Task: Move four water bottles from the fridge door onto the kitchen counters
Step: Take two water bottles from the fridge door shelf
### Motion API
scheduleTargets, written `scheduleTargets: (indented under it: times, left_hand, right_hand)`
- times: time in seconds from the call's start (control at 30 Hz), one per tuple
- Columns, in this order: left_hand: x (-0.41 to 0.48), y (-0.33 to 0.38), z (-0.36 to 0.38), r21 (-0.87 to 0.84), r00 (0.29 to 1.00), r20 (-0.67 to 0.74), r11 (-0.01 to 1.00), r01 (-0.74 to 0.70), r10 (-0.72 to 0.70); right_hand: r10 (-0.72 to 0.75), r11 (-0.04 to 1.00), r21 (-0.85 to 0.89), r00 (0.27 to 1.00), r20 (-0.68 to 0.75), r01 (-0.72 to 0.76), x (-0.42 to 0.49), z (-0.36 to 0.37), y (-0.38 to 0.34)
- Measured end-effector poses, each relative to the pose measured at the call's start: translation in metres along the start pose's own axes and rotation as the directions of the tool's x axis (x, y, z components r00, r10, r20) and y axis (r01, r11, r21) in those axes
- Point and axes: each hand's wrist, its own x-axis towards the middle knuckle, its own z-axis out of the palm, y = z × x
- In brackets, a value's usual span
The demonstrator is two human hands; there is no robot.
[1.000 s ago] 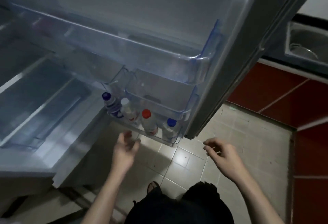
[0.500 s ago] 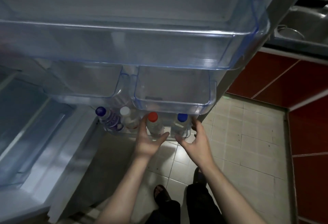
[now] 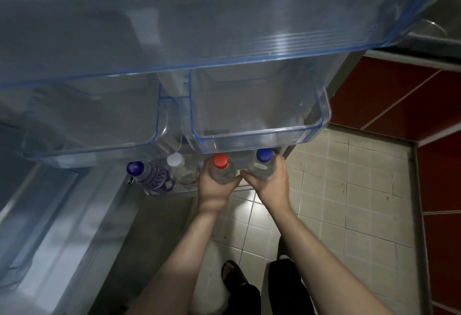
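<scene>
My left hand (image 3: 214, 191) is wrapped around the red-cap bottle (image 3: 221, 168). My right hand (image 3: 270, 183) is wrapped around the blue-cap bottle (image 3: 262, 163). Both bottles sit low in the fridge door shelf (image 3: 174, 191), beside the white-cap bottle (image 3: 180, 168) and purple-cap bottle (image 3: 147, 176). I think none is on a counter yet; all four are left.

Bottom fridge-door shelf (image 3: 245, 188), carrying four bottles in a row.

The purple-capped bottle (image 3: 149, 177) stands at the 9 o'clock end, the white-capped bottle (image 3: 180, 168) just beside it, then the red-capped bottle (image 3: 220, 168), with the blue-capped bottle (image 3: 262, 165) at the 3 o'clock end. All stand roughly upright, packed close, under two clear bins at 12 o'clock. Tiled floor (image 3: 349, 177) lies below.
</scene>
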Motion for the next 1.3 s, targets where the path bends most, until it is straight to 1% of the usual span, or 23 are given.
scheduleTargets:
  times: [0.13,0.2,0.37,0.43,0.53,0.57,0.6,0.63,0.67,0.7,0.73,0.77,0.8,0.83,0.87,0.93,1.0,1.07,1.13,1.2,1.3]
  left_hand:
    - [0.008,0.007,0.011,-0.024,0.995,-0.081,0.999,0.048,-0.050]
    - [0.010,0.009,0.012,-0.038,0.992,-0.121,0.998,0.039,-0.044]
    - [0.007,0.022,0.009,-0.107,0.983,-0.179,0.992,-0.068,0.049]
    - [0.001,0.038,0.006,-0.092,0.977,-0.196,0.990,-0.107,0.088]
    - [-0.013,0.069,0.001,-0.054,0.958,-0.169,0.968,-0.244,0.232]
    - [-0.018,0.075,0.000,-0.069,0.956,-0.162,0.964,-0.257,0.243]
    - [-0.026,0.079,-0.002,-0.098,0.972,-0.142,0.974,-0.204,0.189]
    - [-0.035,0.084,-0.004,-0.140,0.992,-0.103,0.987,-0.083,0.069]
    - [-0.046,0.088,-0.007,-0.185,0.996,-0.049,0.981,0.066,-0.077]
    - [-0.055,0.092,-0.009,-0.205,0.984,-0.011,0.964,0.170,-0.176]
    - [-0.061,0.094,-0.010,-0.215,0.981,-0.011,0.959,0.184,-0.191]
    - [-0.065,0.100,-0.012,-0.225,0.991,-0.033,0.967,0.121,-0.132]
    - [-0.067,0.110,-0.013,-0.216,0.998,-0.063,0.976,0.001,-0.015]
    - [-0.069,0.120,-0.013,-0.214,0.991,-0.079,0.969,-0.120,0.105]
    - [-0.072,0.127,-0.014,-0.227,0.980,-0.079,0.954,-0.194,0.180]
    - [-0.079,0.139,-0.015,-0.258,0.969,-0.046,0.934,-0.246,0.242]
    - [-0.086,0.142,-0.015,-0.286,0.961,0.006,0.922,-0.262,0.275]
    - [-0.092,0.142,-0.014,-0.299,0.961,0.053,0.922,-0.245,0.272]
    - [-0.097,0.140,-0.009,-0.308,0.955,0.113,0.923,-0.230,0.275]
    - [-0.104,0.141,-0.001,-0.283,0.943,0.178,0.932,-0.226,0.282]
    - [-0.122,0.148,0.016,-0.298,0.919,0.304,0.941,-0.159,0.252]
  right_hand:
    - [-0.006,1.000,-0.020,0.999,-0.032,0.005,0.018,0.008,-0.002]
    - [0.014,1.000,0.025,0.999,-0.050,-0.013,0.024,0.009,-0.004]
    - [0.065,0.981,0.187,0.997,-0.043,-0.056,0.034,0.000,-0.013]
    - [0.069,0.970,0.236,0.997,-0.042,-0.057,0.036,-0.007,-0.021]
    - [0.078,0.946,0.317,0.996,-0.036,-0.063,0.035,-0.020,-0.032]
    - [0.078,0.941,0.333,0.996,-0.034,-0.062,0.032,-0.026,-0.035]
    - [0.068,0.938,0.343,0.997,-0.036,-0.052,0.029,-0.031,-0.038]
    - [0.059,0.934,0.355,0.997,-0.041,-0.041,0.026,-0.037,-0.040]
    - [0.056,0.930,0.367,0.997,-0.048,-0.035,0.022,-0.042,-0.043]
    - [0.056,0.925,0.378,0.997,-0.058,-0.030,0.018,-0.049,-0.046]
    - [0.055,0.921,0.389,0.996,-0.064,-0.026,0.014,-0.055,-0.048]
    - [0.054,0.916,0.400,0.996,-0.067,-0.022,0.010,-0.062,-0.050]
    - [0.048,0.913,0.409,0.997,-0.068,-0.017,0.006,-0.069,-0.053]
    - [0.039,0.913,0.407,0.997,-0.069,-0.007,0.000,-0.076,-0.054]
    - [0.029,0.915,0.404,0.997,-0.074,0.003,-0.005,-0.084,-0.055]
    - [0.026,0.916,0.401,0.996,-0.088,0.012,-0.019,-0.101,-0.058]
    - [0.027,0.921,0.389,0.996,-0.090,0.010,-0.033,-0.123,-0.059]
    - [0.042,0.929,0.370,0.994,-0.104,0.000,-0.051,-0.149,-0.057]
    - [0.066,0.934,0.357,0.987,-0.148,-0.009,-0.071,-0.178,-0.054]
    - [0.085,0.942,0.336,0.976,-0.203,-0.012,-0.091,-0.208,-0.049]
    - [0.085,0.960,0.280,0.951,-0.297,0.002,-0.122,-0.252,-0.037]
